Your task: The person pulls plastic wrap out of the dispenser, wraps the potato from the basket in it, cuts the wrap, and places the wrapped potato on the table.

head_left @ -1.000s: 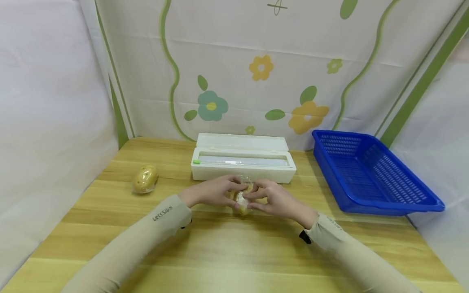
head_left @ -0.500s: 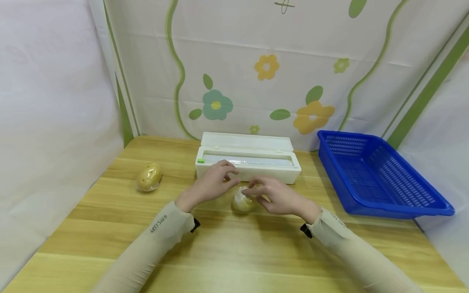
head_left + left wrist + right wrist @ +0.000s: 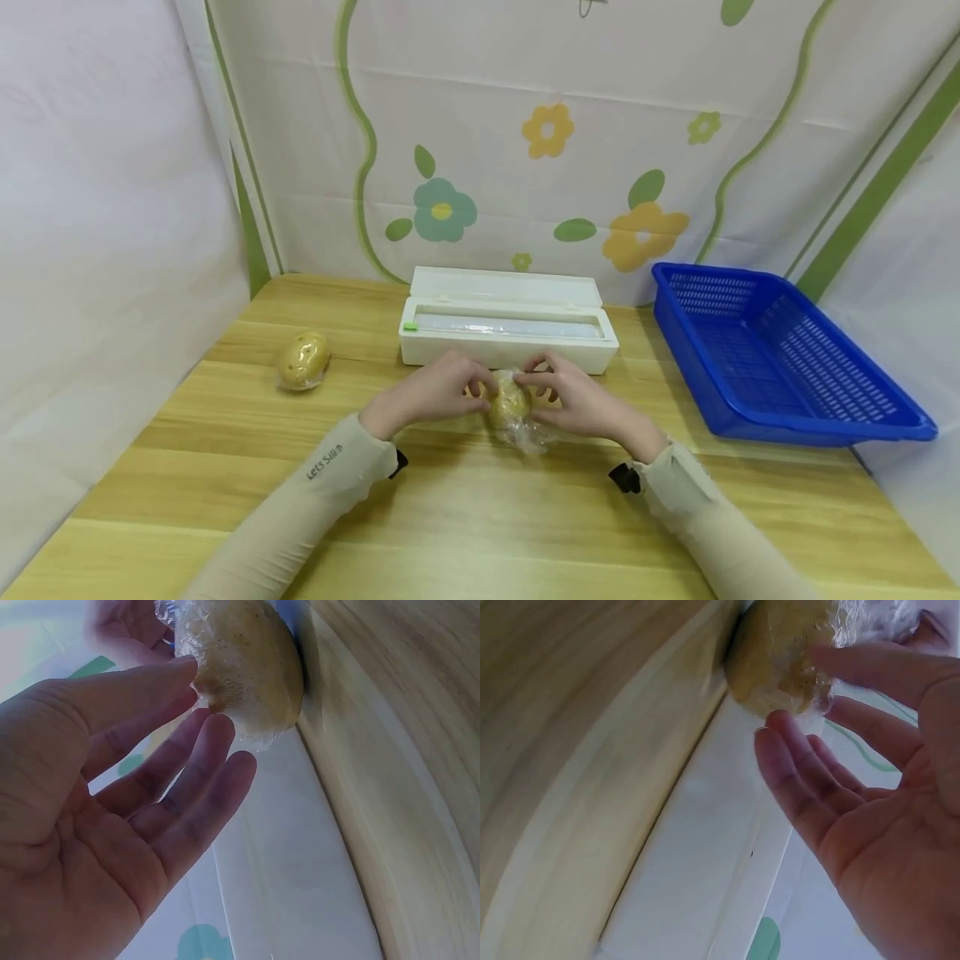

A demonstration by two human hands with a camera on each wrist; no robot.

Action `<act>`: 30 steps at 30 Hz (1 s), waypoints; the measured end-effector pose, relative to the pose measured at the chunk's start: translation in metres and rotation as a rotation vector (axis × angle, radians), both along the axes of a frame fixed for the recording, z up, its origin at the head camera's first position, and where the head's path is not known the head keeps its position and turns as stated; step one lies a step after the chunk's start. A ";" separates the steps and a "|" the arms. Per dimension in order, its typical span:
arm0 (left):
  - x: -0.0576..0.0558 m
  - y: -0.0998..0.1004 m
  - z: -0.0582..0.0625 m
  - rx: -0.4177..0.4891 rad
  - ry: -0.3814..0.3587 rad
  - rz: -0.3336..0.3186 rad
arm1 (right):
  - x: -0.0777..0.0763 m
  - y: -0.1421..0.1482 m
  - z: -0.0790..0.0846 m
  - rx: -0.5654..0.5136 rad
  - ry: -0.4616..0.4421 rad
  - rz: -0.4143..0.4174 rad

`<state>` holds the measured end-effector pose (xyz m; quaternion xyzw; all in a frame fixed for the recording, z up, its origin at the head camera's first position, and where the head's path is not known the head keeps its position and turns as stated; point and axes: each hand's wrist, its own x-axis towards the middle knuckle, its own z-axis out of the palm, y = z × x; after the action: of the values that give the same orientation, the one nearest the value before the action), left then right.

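Observation:
A yellow potato [image 3: 511,402] in clear plastic wrap stands on the wooden table, between my two hands. Loose wrap [image 3: 531,437] trails from its near side. My left hand [image 3: 442,387] is at its left; in the left wrist view thumb and index fingertips pinch at the wrapped surface, the other fingers extended. From the right, my right hand [image 3: 581,400] holds the wrapped potato with thumb and index finger, seen also in the right wrist view. Just behind is a white cling film box [image 3: 510,353], lid raised, with a film roll [image 3: 510,326] inside.
Another wrapped potato [image 3: 303,361] lies on the left of the wooden table [image 3: 480,517]. At the right stands a blue plastic basket [image 3: 693,375] with perforated walls. A printed cloth [image 3: 480,108] hangs behind the table.
Both hands lifted partly off the potato half a second ago and are now back at its sides. The potato has been turned, its loose wrap now toward the near side.

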<state>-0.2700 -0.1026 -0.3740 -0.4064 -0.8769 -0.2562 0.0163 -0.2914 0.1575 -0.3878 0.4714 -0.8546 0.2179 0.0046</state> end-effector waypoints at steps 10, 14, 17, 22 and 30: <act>0.005 0.000 0.002 0.017 -0.034 0.019 | 0.005 -0.006 0.001 0.046 0.009 -0.003; 0.007 -0.001 0.002 0.025 -0.037 0.024 | 0.004 -0.007 0.000 0.036 0.022 0.009; 0.007 0.000 0.003 0.021 -0.028 0.030 | 0.004 -0.007 -0.001 0.020 0.022 0.014; 0.007 0.001 0.003 0.011 -0.029 0.025 | 0.004 -0.005 -0.002 0.019 0.011 0.004; 0.007 0.003 0.002 0.000 -0.042 0.035 | 0.006 -0.004 -0.002 0.017 -0.004 0.004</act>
<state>-0.2628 -0.0995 -0.3724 -0.3858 -0.8839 -0.2644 0.0025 -0.2856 0.1533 -0.3899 0.4726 -0.8555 0.2115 -0.0016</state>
